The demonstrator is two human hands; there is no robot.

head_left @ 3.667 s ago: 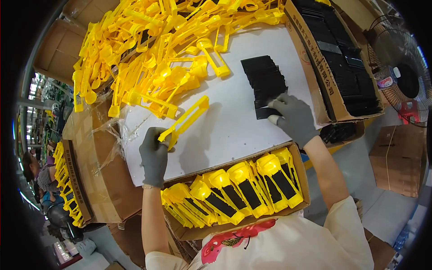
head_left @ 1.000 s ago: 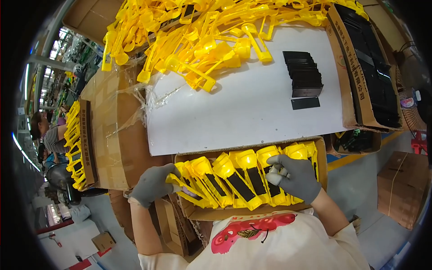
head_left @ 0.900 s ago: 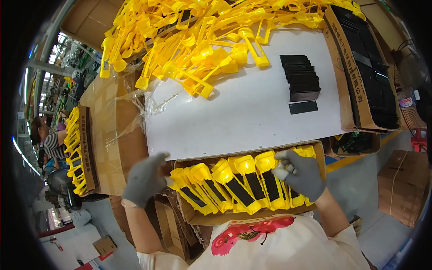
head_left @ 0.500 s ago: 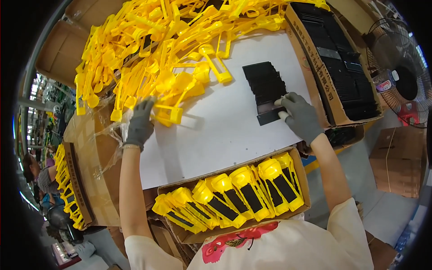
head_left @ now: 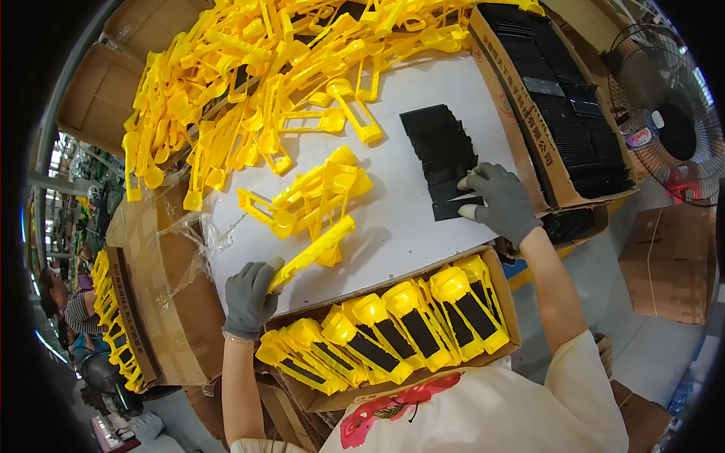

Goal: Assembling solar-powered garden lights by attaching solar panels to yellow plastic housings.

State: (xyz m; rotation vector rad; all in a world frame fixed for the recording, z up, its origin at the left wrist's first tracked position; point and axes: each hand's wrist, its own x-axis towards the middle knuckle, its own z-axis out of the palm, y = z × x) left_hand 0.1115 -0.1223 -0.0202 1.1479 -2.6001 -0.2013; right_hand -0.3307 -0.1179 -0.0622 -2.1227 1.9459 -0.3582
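My left hand [head_left: 251,300], in a grey glove, is closed on the end of a yellow plastic frame [head_left: 316,251], which tilts up to the right over the white tabletop. Just beyond it lies a small cluster of yellow frames [head_left: 313,192]. On the right, my right hand [head_left: 500,201], also gloved in grey, pinches the edge of a black strip [head_left: 451,208] at the near end of a fanned row of black strips [head_left: 439,143]. In front of me a cardboard box [head_left: 507,302] holds several yellow frames fitted with black strips [head_left: 415,321].
A large heap of yellow frames [head_left: 219,68] covers the far left of the white table [head_left: 393,234]. At the right stands a carton packed with black strips [head_left: 596,143], with a fan [head_left: 668,128] beyond it. Another box of yellow frames [head_left: 121,325] sits far left, near another person.
My left hand has come toward me with a yellow frame in its grip. A cluster of frames has moved nearer, away from the heap. My right hand has stayed at the black strips.
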